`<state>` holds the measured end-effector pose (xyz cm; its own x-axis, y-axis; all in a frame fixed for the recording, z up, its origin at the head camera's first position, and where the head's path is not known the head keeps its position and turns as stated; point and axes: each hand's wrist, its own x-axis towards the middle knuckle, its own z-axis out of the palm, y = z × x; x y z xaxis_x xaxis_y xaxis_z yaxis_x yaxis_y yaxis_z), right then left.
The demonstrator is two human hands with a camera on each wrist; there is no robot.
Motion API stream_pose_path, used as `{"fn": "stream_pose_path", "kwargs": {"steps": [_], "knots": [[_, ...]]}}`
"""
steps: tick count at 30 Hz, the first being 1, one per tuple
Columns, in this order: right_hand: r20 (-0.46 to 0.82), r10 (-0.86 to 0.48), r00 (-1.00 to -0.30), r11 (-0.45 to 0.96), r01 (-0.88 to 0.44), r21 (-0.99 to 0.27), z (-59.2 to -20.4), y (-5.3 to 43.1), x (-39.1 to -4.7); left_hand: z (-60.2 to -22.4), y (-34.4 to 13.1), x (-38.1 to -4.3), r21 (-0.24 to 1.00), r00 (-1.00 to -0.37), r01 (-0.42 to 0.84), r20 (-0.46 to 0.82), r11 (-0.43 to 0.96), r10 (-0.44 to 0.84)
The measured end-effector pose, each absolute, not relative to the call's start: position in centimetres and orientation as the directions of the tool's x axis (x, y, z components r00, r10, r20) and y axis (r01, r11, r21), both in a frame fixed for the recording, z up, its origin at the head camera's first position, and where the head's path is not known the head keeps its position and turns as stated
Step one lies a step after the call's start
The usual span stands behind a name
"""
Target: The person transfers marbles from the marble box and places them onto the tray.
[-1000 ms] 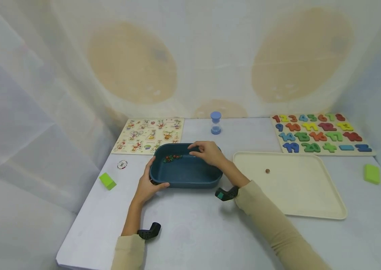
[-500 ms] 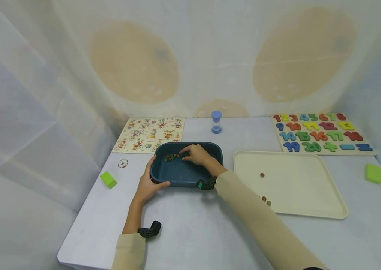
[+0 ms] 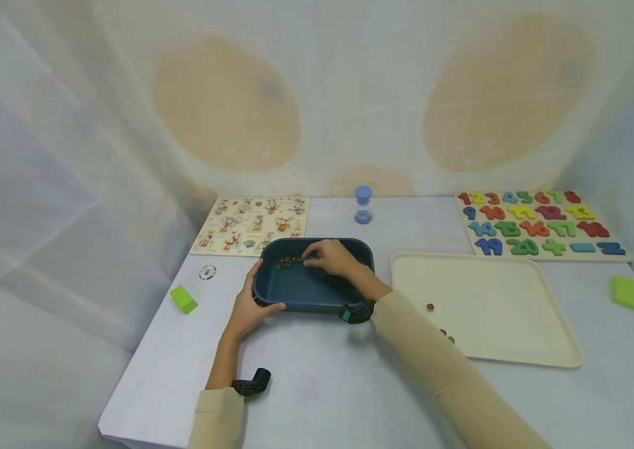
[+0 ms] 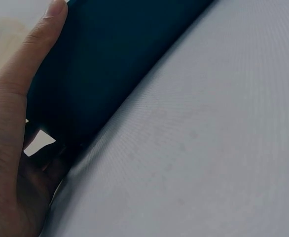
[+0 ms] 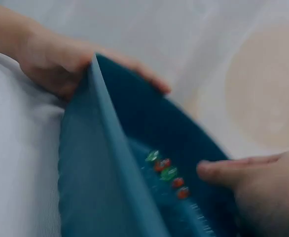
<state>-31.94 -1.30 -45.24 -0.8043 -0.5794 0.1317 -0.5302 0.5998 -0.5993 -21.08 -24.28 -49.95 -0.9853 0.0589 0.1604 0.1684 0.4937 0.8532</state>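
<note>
A dark teal basin (image 3: 306,307) stands mid-table. My left hand (image 3: 245,312) grips its left end, thumb at the near rim and fingers along the outer wall; the left wrist view has this hand (image 4: 11,113) against the wall close up. A cluster of red and green glass beads (image 3: 286,263) lies inside at the back left; in the right wrist view the beads (image 5: 168,174) look shiny. My right hand (image 3: 332,257) is over the basin, thumb and fingers close together just right of the beads. Whether a bead is between its fingertips is too small to tell.
A cream tray (image 3: 508,312) at right carries several small beads, partly behind the right sleeve. A number puzzle (image 3: 541,224), a picture puzzle (image 3: 252,224) and a blue sand timer (image 3: 363,204) stand behind. Green blocks (image 3: 183,300) and a chip (image 3: 207,272) lie outward.
My right hand has gone from the basin's right rim down and left to the beads. On the tray, a bead has rolled towards the near left edge. My left hand keeps its hold.
</note>
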Motion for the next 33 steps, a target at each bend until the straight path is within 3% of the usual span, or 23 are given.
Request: {"fn": "stream_pose_path", "kwargs": {"steps": [7,12,22,28,33], "knots": [[0.320,-0.560,-0.764,0.469,-0.611,-0.637,-41.9,5.1,-28.1,-50.3,-24.1,-21.1,0.847,-0.987,0.159,0.155,0.507,0.051],[0.386,-0.462,-0.799,0.532,-0.597,-0.600,-41.2,11.9,-25.7,-50.0,-24.1,-21.0,0.845,-0.987,0.156,0.152,0.512,0.050],[0.265,-0.224,-0.938,0.785,-0.335,-0.521,-47.1,24.1,-23.5,-47.0,-23.1,-19.3,0.846,-0.986,0.165,0.157,0.508,0.059],[0.136,-0.177,-0.975,0.825,-0.223,-0.519,-49.1,26.4,-22.6,-46.9,-23.0,-19.3,0.848,-0.986,0.162,0.155,0.504,0.056],[0.168,-0.167,-0.971,0.820,-0.232,-0.523,-48.9,26.4,-22.8,-46.8,-23.0,-19.3,0.851,-0.986,0.164,0.155,0.499,0.061]]}}
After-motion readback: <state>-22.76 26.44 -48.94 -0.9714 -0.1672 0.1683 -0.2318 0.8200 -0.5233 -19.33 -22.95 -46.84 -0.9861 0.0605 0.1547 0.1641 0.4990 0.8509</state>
